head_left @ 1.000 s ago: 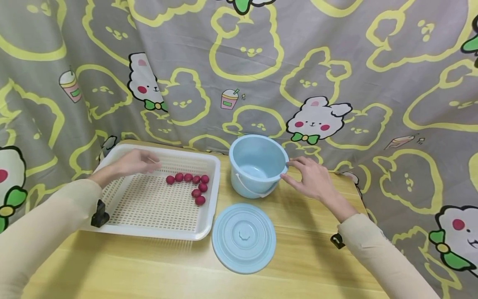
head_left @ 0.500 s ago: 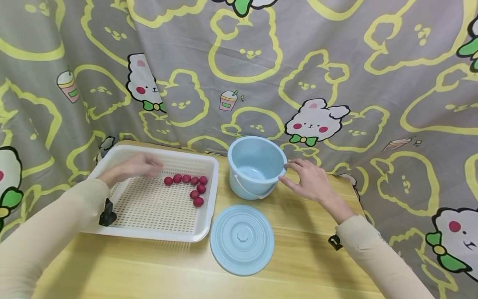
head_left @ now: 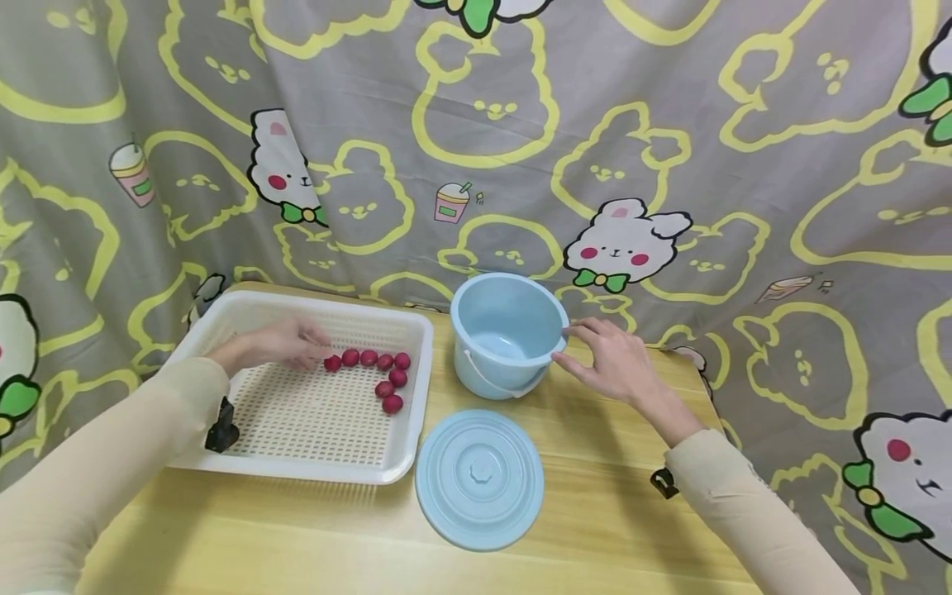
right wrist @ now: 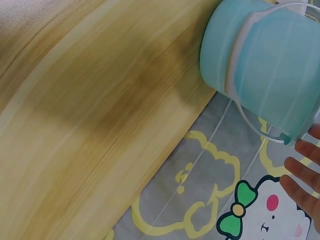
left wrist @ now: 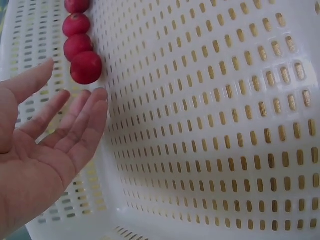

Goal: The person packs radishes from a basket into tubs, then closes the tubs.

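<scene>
1. Since the frame half a second ago, the left grip point(head_left: 283, 341) has moved rightward, closing in on the red balls point(head_left: 368, 357); the right grip point(head_left: 613, 359) has kept its place at the blue bucket point(head_left: 506, 318).
2. Closest to me, the wooden worktop point(head_left: 587, 512) runs across the bottom of my head feed. On it the round blue lid point(head_left: 479, 483) lies flat, ringed face up, in front of the bucket.
3. Just left of the lid I have the white perforated tray point(head_left: 316, 426). Eight red balls sit in its right part: five in a row towards the far wall, three more bending back towards me.
4. Over the tray, the left grip is spread, thumb apart from lightly bent fingers. On my left wrist feed the nearest red ball point(left wrist: 86, 67) lies just beyond the fingertips, a narrow gap between.
5. Away to the right, I read the right grip as spread too, thumb and fingers at the bucket's right rim. The red balls lie well apart from it, across the bucket.
6. The bucket stands upright, its pale handle point(head_left: 513, 395) hanging across the near side.
7. Farthest off, a grey curtain point(head_left: 357, 91) with yellow outlines and white rabbit faces fills my background.
</scene>
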